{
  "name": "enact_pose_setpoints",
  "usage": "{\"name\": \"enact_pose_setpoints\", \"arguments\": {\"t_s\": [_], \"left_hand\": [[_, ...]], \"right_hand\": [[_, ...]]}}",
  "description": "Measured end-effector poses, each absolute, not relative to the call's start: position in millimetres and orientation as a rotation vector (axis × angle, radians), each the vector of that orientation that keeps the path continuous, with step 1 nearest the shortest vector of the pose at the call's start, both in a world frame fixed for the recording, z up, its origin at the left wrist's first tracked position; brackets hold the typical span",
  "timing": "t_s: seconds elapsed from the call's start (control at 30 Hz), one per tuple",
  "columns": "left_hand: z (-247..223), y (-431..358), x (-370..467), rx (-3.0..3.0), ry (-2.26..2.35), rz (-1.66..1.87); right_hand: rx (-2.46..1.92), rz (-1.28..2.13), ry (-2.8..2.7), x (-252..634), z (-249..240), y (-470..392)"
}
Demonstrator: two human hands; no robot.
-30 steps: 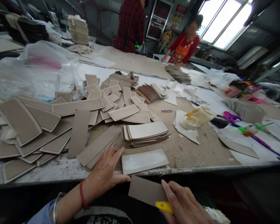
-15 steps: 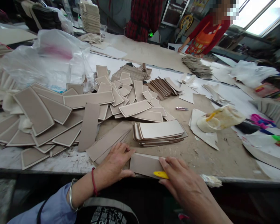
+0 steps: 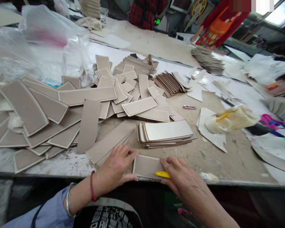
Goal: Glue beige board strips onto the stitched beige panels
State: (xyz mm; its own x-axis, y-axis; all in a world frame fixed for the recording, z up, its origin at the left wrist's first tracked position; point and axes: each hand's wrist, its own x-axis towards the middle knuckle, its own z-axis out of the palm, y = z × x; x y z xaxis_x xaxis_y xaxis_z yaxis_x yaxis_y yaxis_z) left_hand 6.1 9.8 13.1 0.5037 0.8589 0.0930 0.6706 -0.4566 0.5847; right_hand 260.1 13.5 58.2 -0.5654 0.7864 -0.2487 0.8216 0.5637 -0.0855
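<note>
A small rectangular beige panel (image 3: 146, 167) with a pale border along its left and top edges lies at the table's front edge. My left hand (image 3: 118, 164) pinches its left end, fingertips on top and thumb at the near edge. At the right end, my right hand (image 3: 184, 179) has its fingers closed on the panel and also holds a slim yellow tool (image 3: 163, 174), whose other end is hidden in the hand. Just behind are a stack of pale-faced panels (image 3: 168, 130) and, to the left, several loose plain beige strips (image 3: 111, 139).
A heap of bordered panels (image 3: 85, 95) covers the left and middle. Farther right are small pink-handled snips (image 3: 189, 107) and a glue-crusted container (image 3: 218, 123) on a scrap. A plastic bag (image 3: 49, 47) stands at back left. Across the table is a person in an orange apron (image 3: 211, 28).
A pale border now shows along the panel's left edge, where plain beige showed before. Both hands keep hold of its ends. The camera view has tipped down a little.
</note>
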Motion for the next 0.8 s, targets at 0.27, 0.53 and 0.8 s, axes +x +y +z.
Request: {"name": "enact_pose_setpoints", "arguments": {"t_s": [0.27, 0.53, 0.8], "left_hand": [[8.1, -6.2, -0.1, 2.279, 1.089, 0.751], [4.3, -7.3, -0.2, 2.307, 1.096, 0.759], [2.6, -6.6, 0.8, 2.421, 1.062, 0.844]], "right_hand": [[1.372, -0.405, 2.571, 260.8, 59.2, 17.7], [1.349, -0.422, 2.540, 257.4, 60.8, 21.3], [1.366, -0.455, 2.405, 250.6, 65.7, 25.5]]}}
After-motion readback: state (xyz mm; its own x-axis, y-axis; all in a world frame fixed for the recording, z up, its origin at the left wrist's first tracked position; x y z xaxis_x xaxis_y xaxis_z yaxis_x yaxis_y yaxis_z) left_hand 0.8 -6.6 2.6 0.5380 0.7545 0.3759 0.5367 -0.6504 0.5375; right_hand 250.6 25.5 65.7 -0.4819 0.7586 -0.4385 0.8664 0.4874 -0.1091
